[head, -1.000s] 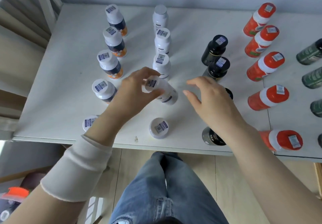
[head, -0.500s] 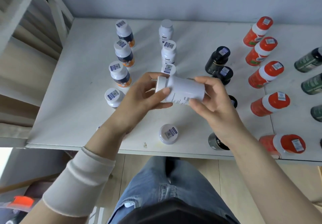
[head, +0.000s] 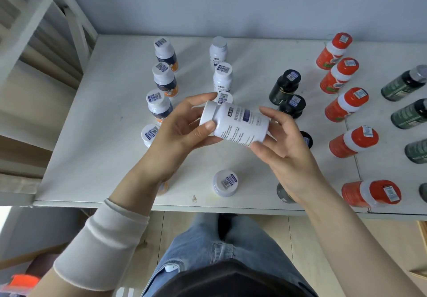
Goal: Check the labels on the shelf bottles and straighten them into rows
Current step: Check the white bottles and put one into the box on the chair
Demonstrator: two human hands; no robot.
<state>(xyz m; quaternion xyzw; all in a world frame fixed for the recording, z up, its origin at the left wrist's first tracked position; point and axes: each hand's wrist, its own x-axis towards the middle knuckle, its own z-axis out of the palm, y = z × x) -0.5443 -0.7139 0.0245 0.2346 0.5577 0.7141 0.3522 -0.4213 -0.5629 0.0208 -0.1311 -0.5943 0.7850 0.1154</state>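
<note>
A white bottle [head: 240, 124] with printed text lies on its side above the white shelf [head: 101, 135], held between both hands. My left hand [head: 178, 135] grips its cap end and my right hand [head: 284, 142] grips its base. Behind and below it stand more white bottles [head: 223, 79] in a column, one of them near the front edge [head: 226, 182]. To the left runs a column of white-capped bottles with dark and orange labels [head: 164, 79]. Black bottles [head: 286, 85] stand right of centre, partly hidden by my right hand.
Red bottles with white collars [head: 346, 104] lean in a column at the right, with dark green bottles [head: 406, 114] beyond them at the frame's edge. A wall closes the shelf's back. A white frame [head: 69, 17] rises at the left. My knees are below the shelf's front edge.
My left hand lifted the white bottle off the shelf and tipped it sideways. My right hand came in and took its base. The printed label now faces up.
</note>
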